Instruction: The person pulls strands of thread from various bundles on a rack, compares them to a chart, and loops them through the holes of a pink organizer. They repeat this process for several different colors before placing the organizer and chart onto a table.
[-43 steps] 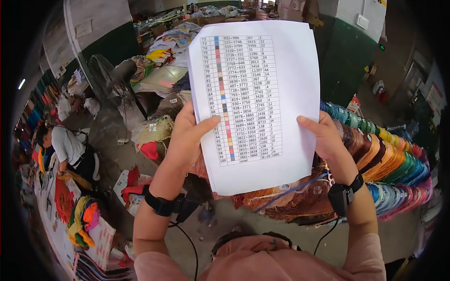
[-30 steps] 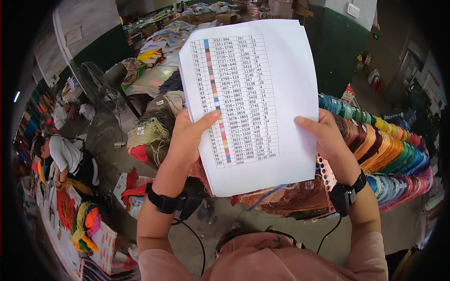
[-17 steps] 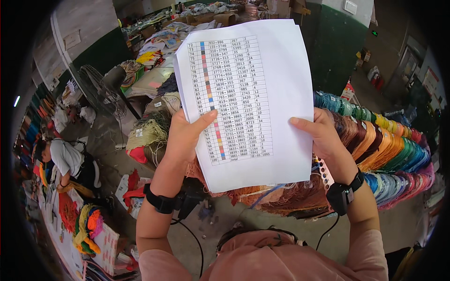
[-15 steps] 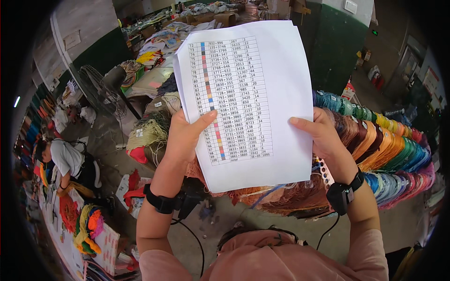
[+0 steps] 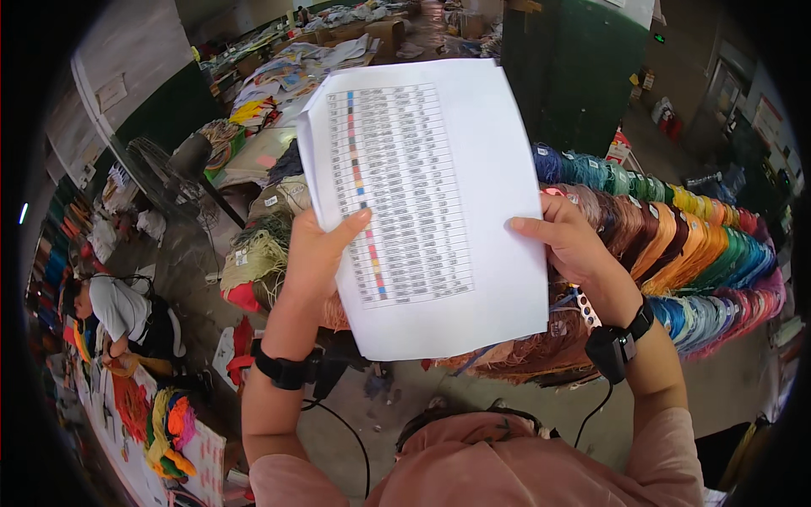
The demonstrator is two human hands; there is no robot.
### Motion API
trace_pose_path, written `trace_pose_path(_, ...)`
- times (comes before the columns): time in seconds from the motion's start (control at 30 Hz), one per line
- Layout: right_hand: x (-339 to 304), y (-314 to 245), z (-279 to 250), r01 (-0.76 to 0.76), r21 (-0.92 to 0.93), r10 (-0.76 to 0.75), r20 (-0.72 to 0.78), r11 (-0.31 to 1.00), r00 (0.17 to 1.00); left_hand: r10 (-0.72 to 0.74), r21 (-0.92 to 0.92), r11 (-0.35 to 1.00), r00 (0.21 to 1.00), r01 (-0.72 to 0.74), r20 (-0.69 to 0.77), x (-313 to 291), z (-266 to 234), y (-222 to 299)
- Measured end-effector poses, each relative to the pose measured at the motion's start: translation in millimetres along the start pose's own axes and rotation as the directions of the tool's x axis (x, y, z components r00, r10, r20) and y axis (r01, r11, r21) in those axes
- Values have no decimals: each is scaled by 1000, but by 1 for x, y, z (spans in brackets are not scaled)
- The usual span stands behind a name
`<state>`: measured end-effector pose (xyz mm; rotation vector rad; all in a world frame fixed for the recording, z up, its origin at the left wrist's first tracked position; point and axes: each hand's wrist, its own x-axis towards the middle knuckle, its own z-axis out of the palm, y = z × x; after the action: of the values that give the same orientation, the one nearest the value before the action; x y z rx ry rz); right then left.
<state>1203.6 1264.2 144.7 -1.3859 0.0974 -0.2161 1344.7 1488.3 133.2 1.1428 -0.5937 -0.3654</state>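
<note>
A stack of white paper sheets [image 5: 494, 270] is held up in front of me. On its top sheet is a printed table [image 5: 405, 194] with rows and a column of small colour swatches, now blurred. My left hand [image 5: 317, 249] grips the left edge, thumb lying on the table near the swatches and fingers hidden behind. Along the right edge, my right hand [image 5: 577, 237] pinches the sheets, its thumb on the blank margin. Behind the paper and to its right, rows of many-coloured thread hanks [image 5: 676, 245] hang bundled together, with small white tags on some.
At far left a person [image 5: 122, 308] bends over a table bearing bright yarn skeins [image 5: 165, 431]. A standing fan [image 5: 182, 169] is at the left. Piled cloth and papers [image 5: 304, 76] cover tables at the back. A green pillar [image 5: 570, 93] rises behind the hanks.
The paper stack and both hands have shifted left and slightly down in view. The print has become blurred. Both hands keep their grip on the sheets.
</note>
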Motion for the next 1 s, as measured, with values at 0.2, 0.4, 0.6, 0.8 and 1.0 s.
trace_pose_path(0.2,-8,5,-26,-103,-201,100,-23,974,995,-93,246,961,984,128,-150,3,-80,26)
trace_pose_path(0.4,-5,14,-29,-146,-226,144,-23,963,989,-163,416,880,968,231,-192,12,-166,49)
trace_pose_path(0.6,7,21,-21,-188,-231,201,34,955,979,-109,547,800,956,246,-271,14,-194,37)
trace_pose_path(0.8,29,20,7,-183,-316,249,181,931,952,-22,564,792,933,236,-360,2,-201,42)
trace_pose_path(1.0,58,58,49,420,-829,-74,424,369,903,-7,691,696,964,195,-265,-13,-176,44)
